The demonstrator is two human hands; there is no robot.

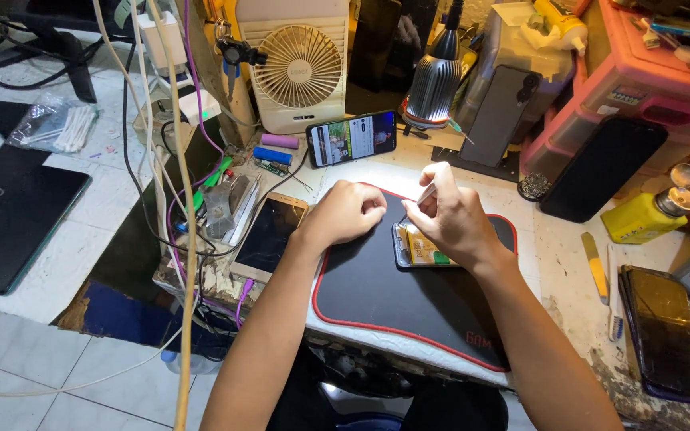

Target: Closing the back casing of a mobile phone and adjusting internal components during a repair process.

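An opened phone (417, 249) with its back off is lying flat on the black red-edged mat (377, 295), near the mat's far edge, its yellowish insides and a green part showing. The right hand (449, 217) is hovering over and partly covering it, thumb and forefinger pressing together on a thin white tool (427, 191) whose lower end is hiding behind the fingers. The left hand (346, 212) is resting curled in a loose fist on the mat just beside the phone's left end; whether it is gripping anything cannot be told. The phone is looking light, stiff and flat, slippery at the edges, with exposed parts probably fragile, so holding by the outer frame rather than the open middle seems safest. Left of the mat a cracked gold-rimmed phone (269, 235) is lying face up. Behind, a lit phone (353, 137) is leaning near a small white fan (297, 64) and a ribbed lamp head (433, 84). On the right are sitting a yellow bottle (640, 215), a dark phone (664, 331) and a yellow-handled blade (595, 267).
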